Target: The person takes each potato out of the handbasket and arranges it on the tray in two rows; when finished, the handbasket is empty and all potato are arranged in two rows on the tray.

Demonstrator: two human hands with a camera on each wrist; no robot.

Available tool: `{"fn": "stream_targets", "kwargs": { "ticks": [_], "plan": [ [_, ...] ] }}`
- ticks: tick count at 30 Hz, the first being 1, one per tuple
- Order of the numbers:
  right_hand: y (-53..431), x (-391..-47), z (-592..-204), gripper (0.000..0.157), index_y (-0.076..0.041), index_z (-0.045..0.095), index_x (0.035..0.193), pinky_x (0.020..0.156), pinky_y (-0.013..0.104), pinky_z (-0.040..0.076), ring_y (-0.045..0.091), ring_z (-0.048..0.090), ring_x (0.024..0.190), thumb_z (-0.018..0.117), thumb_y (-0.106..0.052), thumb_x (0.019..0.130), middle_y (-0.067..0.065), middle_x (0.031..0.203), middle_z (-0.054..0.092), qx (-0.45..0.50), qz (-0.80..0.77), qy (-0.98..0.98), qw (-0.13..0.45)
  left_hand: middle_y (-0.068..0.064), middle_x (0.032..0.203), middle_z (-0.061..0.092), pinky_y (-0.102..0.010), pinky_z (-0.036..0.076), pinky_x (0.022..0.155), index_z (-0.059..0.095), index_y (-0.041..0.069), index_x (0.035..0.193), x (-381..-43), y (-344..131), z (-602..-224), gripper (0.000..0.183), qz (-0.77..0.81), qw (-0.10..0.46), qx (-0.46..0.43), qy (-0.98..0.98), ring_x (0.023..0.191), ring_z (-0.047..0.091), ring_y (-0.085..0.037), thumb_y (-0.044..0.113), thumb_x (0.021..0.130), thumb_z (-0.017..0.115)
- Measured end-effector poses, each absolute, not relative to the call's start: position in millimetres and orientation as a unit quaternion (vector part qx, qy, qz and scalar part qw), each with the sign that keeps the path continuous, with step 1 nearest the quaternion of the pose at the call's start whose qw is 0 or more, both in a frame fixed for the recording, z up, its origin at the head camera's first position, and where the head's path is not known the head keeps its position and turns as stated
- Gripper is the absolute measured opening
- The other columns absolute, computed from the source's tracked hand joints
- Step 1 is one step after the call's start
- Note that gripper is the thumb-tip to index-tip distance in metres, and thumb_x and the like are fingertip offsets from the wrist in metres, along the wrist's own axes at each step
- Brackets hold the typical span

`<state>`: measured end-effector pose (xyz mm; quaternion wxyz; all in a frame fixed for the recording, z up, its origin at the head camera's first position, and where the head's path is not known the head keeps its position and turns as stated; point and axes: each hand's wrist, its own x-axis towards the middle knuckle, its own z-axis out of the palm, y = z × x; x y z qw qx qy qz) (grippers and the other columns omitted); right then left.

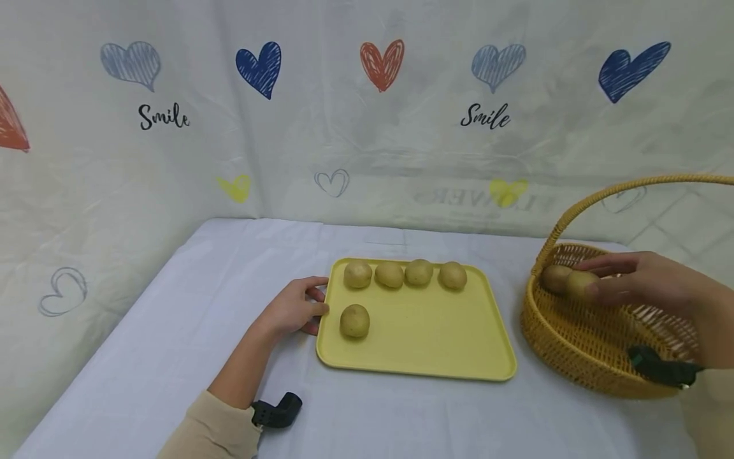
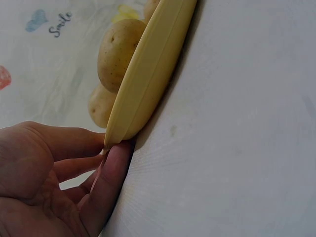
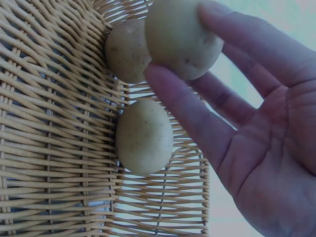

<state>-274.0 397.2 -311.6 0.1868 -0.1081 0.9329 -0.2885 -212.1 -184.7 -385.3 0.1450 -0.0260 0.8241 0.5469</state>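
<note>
Potato (image 3: 182,37) pinched between thumb and fingers of right hand (image 1: 648,284), held over the wicker basket (image 1: 573,357); two more potatoes lie in basket. Left hand (image 1: 295,309) fingers relaxed, touching left edge of yellow tray (image 1: 424,357), gripping nothing. Five potatoes on tray, four in back row, one front left

A pale cloth backdrop (image 1: 367,146) hangs behind the surface (image 1: 189,331) and wraps round its left side, creased and loosely draped. It is printed with scribbled hearts in dark blue, grey-blue, red and yellow, some only outlined, and with the word "Smile" in black script twice. The surface is covered by a light bluish-white cloth with faint fold lines near its far edge. The light is soft and even, casting only weak shadows.
</note>
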Motion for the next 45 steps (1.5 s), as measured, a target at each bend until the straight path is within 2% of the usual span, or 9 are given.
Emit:
{"fn": "stream_targets", "kwargs": {
  "ticks": [4,9,13,19,21,23,27,37,45],
  "plan": [
    [393,-273,-305,0.055,-0.011,0.056,0.148,0.080,0.027,0.057,-0.012,0.054,0.103,0.069,-0.033,0.099,-0.023,0.128,0.053,-0.105,-0.294,0.935,0.166,-0.014,0.119,0.054,-0.034,0.063,0.062,0.046,0.010,0.155,-212,-185,-383,0.062,0.544,0.144,-0.029,0.826,0.078,0.062,-0.020,0.001,0.096,0.064],
    [388,-272,-299,0.051,-0.014,0.058,0.147,0.080,0.024,0.056,-0.011,0.055,0.104,0.070,-0.028,0.099,-0.036,0.116,0.054,-0.094,-0.327,0.926,0.161,-0.014,0.119,0.054,-0.034,0.063,0.063,0.045,0.009,0.155,-212,-186,-384,0.062,0.544,0.145,-0.023,0.826,0.075,0.064,-0.020,0.002,0.096,0.064],
    [382,-271,-294,0.055,-0.013,0.055,0.149,0.082,0.025,0.055,-0.011,0.055,0.104,0.071,-0.030,0.099,-0.035,0.115,0.057,-0.086,-0.330,0.926,0.163,-0.014,0.119,0.054,-0.034,0.063,0.063,0.045,0.009,0.155,-212,-185,-384,0.062,0.543,0.145,-0.024,0.827,0.074,0.064,-0.020,0.002,0.096,0.063],
    [372,-268,-281,0.059,-0.018,0.054,0.150,0.086,0.038,0.053,-0.017,0.046,0.104,0.072,-0.038,0.097,-0.040,0.115,0.052,-0.103,-0.281,0.945,0.131,-0.014,0.119,0.054,-0.034,0.064,0.063,0.046,0.010,0.155,-211,-184,-384,0.062,0.544,0.143,-0.029,0.826,0.077,0.064,-0.020,0.001,0.096,0.064],
    [369,-267,-275,0.057,-0.021,0.056,0.149,0.083,0.035,0.053,-0.018,0.045,0.104,0.072,-0.037,0.097,-0.042,0.116,0.050,-0.114,-0.271,0.948,0.119,-0.014,0.119,0.054,-0.034,0.063,0.063,0.047,0.010,0.154,-212,-184,-384,0.062,0.545,0.143,-0.031,0.825,0.077,0.064,-0.020,0.001,0.095,0.064],
    [366,-266,-270,0.055,-0.021,0.056,0.149,0.080,0.031,0.054,-0.015,0.051,0.103,0.072,-0.033,0.098,-0.039,0.119,0.053,-0.123,-0.285,0.943,0.123,-0.014,0.119,0.054,-0.033,0.063,0.063,0.047,0.010,0.154,-212,-184,-384,0.062,0.546,0.144,-0.031,0.825,0.076,0.065,-0.020,0.001,0.095,0.064],
    [360,-264,-264,0.050,-0.022,0.055,0.147,0.079,0.025,0.056,-0.001,0.062,0.103,0.070,-0.024,0.099,-0.027,0.120,0.063,-0.131,-0.326,0.926,0.138,-0.014,0.119,0.053,-0.034,0.063,0.063,0.046,0.010,0.155,-212,-184,-384,0.062,0.548,0.146,-0.028,0.823,0.076,0.064,-0.020,0.001,0.096,0.064],
    [344,-259,-252,0.046,-0.019,0.060,0.143,0.076,0.024,0.058,0.004,0.067,0.100,0.071,-0.020,0.099,-0.024,0.119,0.066,-0.161,-0.317,0.927,0.117,-0.014,0.117,0.053,-0.034,0.064,0.063,0.046,0.009,0.154,-213,-184,-384,0.063,0.550,0.147,-0.022,0.822,0.074,0.064,-0.019,0.000,0.095,0.064],
    [330,-256,-246,0.043,-0.023,0.063,0.140,0.075,0.026,0.060,0.007,0.069,0.097,0.070,-0.015,0.099,-0.020,0.119,0.065,-0.179,-0.327,0.921,0.109,-0.014,0.115,0.053,-0.034,0.063,0.061,0.047,0.008,0.154,-211,-184,-385,0.062,0.551,0.141,-0.021,0.822,0.071,0.064,-0.019,-0.001,0.095,0.063]
  ]
}}
